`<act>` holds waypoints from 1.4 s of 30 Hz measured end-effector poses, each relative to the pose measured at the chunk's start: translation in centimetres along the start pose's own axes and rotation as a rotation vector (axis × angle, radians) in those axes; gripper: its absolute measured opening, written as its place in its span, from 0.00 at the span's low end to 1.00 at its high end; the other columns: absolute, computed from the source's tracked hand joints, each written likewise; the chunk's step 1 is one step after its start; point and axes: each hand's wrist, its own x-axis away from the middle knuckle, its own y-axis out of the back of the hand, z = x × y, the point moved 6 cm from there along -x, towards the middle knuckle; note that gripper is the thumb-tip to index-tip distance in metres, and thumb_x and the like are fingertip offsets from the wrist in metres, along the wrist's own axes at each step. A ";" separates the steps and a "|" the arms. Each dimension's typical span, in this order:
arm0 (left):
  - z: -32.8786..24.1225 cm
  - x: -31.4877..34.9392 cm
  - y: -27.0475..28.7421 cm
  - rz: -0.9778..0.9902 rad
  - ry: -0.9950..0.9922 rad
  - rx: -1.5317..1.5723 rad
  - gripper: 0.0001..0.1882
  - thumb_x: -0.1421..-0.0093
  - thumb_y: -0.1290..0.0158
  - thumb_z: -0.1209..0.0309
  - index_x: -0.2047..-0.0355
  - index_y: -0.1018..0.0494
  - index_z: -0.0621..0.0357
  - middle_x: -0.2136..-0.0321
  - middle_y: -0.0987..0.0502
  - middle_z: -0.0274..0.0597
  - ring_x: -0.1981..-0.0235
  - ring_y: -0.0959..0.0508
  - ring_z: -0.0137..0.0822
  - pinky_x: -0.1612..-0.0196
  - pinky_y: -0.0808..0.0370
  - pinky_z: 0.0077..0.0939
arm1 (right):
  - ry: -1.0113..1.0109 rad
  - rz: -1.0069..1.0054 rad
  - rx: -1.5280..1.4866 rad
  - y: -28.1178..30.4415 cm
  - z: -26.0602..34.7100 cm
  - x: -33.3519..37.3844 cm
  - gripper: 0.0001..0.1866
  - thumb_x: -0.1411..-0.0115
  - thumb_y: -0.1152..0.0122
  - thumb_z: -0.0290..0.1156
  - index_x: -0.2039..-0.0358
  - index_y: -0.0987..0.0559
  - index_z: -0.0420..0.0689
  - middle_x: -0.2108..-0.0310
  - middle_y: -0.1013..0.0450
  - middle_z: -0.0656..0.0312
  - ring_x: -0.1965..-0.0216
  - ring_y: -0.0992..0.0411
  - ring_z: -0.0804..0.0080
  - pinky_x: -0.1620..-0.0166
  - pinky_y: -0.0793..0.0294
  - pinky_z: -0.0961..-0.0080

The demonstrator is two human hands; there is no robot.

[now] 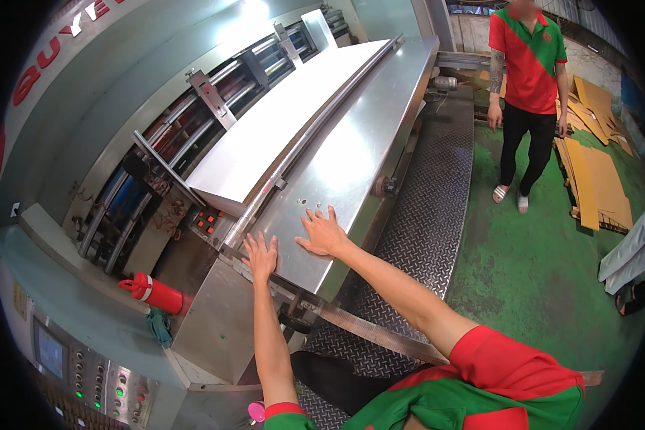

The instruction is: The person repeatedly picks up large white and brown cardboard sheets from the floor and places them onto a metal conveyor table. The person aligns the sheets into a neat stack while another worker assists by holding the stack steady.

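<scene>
Both my hands rest with spread fingers near the close end of a long metal table (344, 158) on a large machine. My left hand (262, 256) lies at the table's left corner, close to a metal bar (294, 161) that runs along its edge. A little to the right, my right hand (321, 233) is on the bare metal, beside a few small holes. Neither hand holds anything. Beyond the bar is a thick stack of white sheets (287, 115), and orange buttons (209, 221) sit near its close corner.
A red jug (158, 292) and a teal cloth (159, 326) are at the left, above a control panel (97, 380). Patterned metal plate flooring (437, 193) runs along the table. A person in a red and green shirt (527, 64) stands at the right, near flat cardboard pieces (602, 186).
</scene>
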 end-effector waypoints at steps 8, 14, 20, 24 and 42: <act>-0.6 1.9 0.6 0.002 0.042 0.066 0.44 0.35 0.62 0.34 0.27 0.49 0.44 0.25 0.60 0.46 0.24 0.63 0.51 0.32 0.61 0.74 | -0.008 -0.009 0.020 -0.2 0.2 0.2 0.41 0.34 0.55 0.60 0.34 0.36 0.38 0.30 0.46 0.44 0.30 0.45 0.49 0.30 0.61 0.34; -0.8 2.3 0.3 -0.059 -0.021 0.192 0.41 0.32 0.64 0.37 0.26 0.50 0.46 0.25 0.59 0.48 0.25 0.62 0.52 0.32 0.61 0.73 | -0.021 0.007 0.034 -0.4 -0.1 -0.1 0.40 0.34 0.57 0.61 0.33 0.37 0.42 0.29 0.46 0.46 0.30 0.46 0.48 0.30 0.62 0.34; 5.6 11.2 -0.8 -0.494 -0.062 0.301 0.37 0.28 0.62 0.46 0.28 0.49 0.57 0.27 0.56 0.59 0.26 0.56 0.56 0.32 0.57 0.68 | -0.026 0.025 0.024 -0.5 -0.1 -0.1 0.39 0.34 0.55 0.60 0.33 0.36 0.43 0.29 0.46 0.47 0.30 0.44 0.50 0.30 0.60 0.34; 11.8 24.0 -4.9 -0.556 0.282 0.124 0.37 0.29 0.60 0.48 0.29 0.46 0.59 0.30 0.51 0.68 0.28 0.51 0.60 0.33 0.51 0.67 | -0.028 0.031 0.034 -0.2 0.0 -0.1 0.40 0.33 0.56 0.59 0.32 0.38 0.41 0.29 0.47 0.46 0.31 0.43 0.50 0.30 0.61 0.34; 14.8 39.6 -14.3 -0.043 0.366 -0.070 0.29 0.45 0.39 0.47 0.46 0.23 0.46 0.30 0.43 0.42 0.27 0.56 0.61 0.37 0.51 0.79 | 0.014 0.165 0.106 -0.4 -0.1 0.4 0.45 0.34 0.62 0.67 0.28 0.45 0.46 0.26 0.55 0.48 0.26 0.54 0.48 0.28 0.65 0.38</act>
